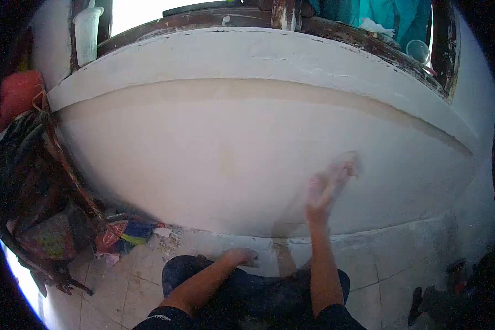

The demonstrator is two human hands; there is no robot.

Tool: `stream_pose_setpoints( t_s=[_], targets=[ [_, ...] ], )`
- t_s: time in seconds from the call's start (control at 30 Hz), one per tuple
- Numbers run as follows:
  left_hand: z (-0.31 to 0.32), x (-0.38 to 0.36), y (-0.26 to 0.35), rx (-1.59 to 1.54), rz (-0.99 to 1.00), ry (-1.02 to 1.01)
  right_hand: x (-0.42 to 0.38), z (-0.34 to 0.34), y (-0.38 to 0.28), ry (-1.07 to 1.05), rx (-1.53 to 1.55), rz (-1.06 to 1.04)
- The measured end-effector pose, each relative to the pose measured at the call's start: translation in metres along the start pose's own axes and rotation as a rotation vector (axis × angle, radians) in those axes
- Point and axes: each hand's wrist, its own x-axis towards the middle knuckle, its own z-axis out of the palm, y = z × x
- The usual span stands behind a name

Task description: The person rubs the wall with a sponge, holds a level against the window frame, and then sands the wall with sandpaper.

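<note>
My right hand (331, 182) is raised against the white wall (203, 148), right of centre. Motion smears its fingers, and a small thing at the fingertips is too blurred to make out. A shadow of the arm falls on the wall to its left. Low in the view, my left hand (241, 257) hangs over my dark-clothed knees near the foot of the wall. Its fingers are curled and partly hidden, so whether it holds anything does not show.
Above the wall runs a ledge with a worn wooden window frame (220, 21), a white plastic container (87, 36) and a clear cup (418, 51). Cloths and a wooden chair-like frame (74, 181) stand at left. Dark objects (443, 302) lie on the tiled floor (363, 300) at right.
</note>
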Motion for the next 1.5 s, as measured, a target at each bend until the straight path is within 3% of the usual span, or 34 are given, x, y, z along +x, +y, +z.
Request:
stream_pose_setpoints(
  t_s=[0.13,0.2,0.23,0.3,0.33,0.4,0.5,0.57,0.7,0.8,0.87,0.9,0.97,1.0,1.07,1.2,1.3,1.33,1.4,1.47,1.5],
  targets=[
    [0.041,0.051,-0.033,0.009,-0.02,0.052,0.004,-0.02,0.061,0.094,-0.007,0.125],
    [0.038,0.05,-0.032,0.0,-0.019,0.045,0.012,-0.037,0.053,0.187,0.302,0.541],
    [0.017,0.026,-0.014,-0.016,-0.018,0.015,0.007,-0.033,0.066,0.186,0.303,0.541],
    [0.006,0.013,-0.005,-0.032,-0.016,-0.016,-0.009,-0.018,0.098,0.169,0.138,0.34],
    [0.012,0.019,-0.01,-0.009,0.013,0.004,-0.003,-0.019,0.076,0.169,0.137,0.341],
    [0.015,0.02,-0.012,0.017,0.04,0.023,0.0,-0.008,0.024,0.057,-0.01,0.064],
    [0.007,0.01,-0.006,0.02,0.018,0.04,-0.022,0.014,-0.015,-0.095,0.098,0.024],
    [0.014,0.02,-0.012,0.047,0.023,0.033,-0.024,0.016,-0.034,-0.293,0.013,-0.028],
    [-0.018,-0.022,0.017,0.021,-0.003,0.031,-0.017,0.007,-0.016,-0.277,-0.08,-0.04],
    [0.0,0.001,0.006,0.045,-0.041,0.017,-0.007,-0.006,0.019,-0.098,0.079,0.102],
    [0.021,0.016,-0.012,0.012,-0.022,0.114,0.002,-0.018,0.047,0.101,-0.049,0.202],
    [0.018,0.013,-0.011,0.001,-0.017,0.147,0.007,-0.024,0.051,0.102,-0.046,0.201],
    [0.01,0.01,-0.008,-0.037,-0.048,0.03,0.011,-0.031,0.056,0.247,0.253,0.369],
    [0.002,0.002,-0.002,-0.038,-0.049,0.03,0.009,-0.027,0.058,0.246,0.254,0.37],
    [-0.013,-0.01,0.01,0.026,-0.025,-0.025,0.003,-0.019,0.065,0.137,0.051,0.191],
    [-0.006,0.005,0.003,0.046,-0.024,-0.08,-0.016,0.01,-0.009,-0.055,-0.036,-0.067],
    [0.032,0.012,-0.009,0.048,-0.029,0.008,-0.041,0.026,-0.056,-0.33,0.077,-0.102],
    [0.05,-0.006,-0.002,0.272,0.026,0.424,-0.048,0.027,-0.065,-0.445,0.067,-0.058],
    [0.071,-0.01,-0.006,0.494,0.109,0.844,-0.053,0.034,-0.062,-0.438,0.017,-0.088],
    [0.066,0.007,-0.016,0.449,0.188,0.859,-0.046,0.028,-0.052,-0.426,-0.037,-0.112],
    [0.056,0.014,-0.016,0.436,0.22,0.863,-0.036,0.02,-0.049,-0.359,-0.041,-0.026]
  ],
)
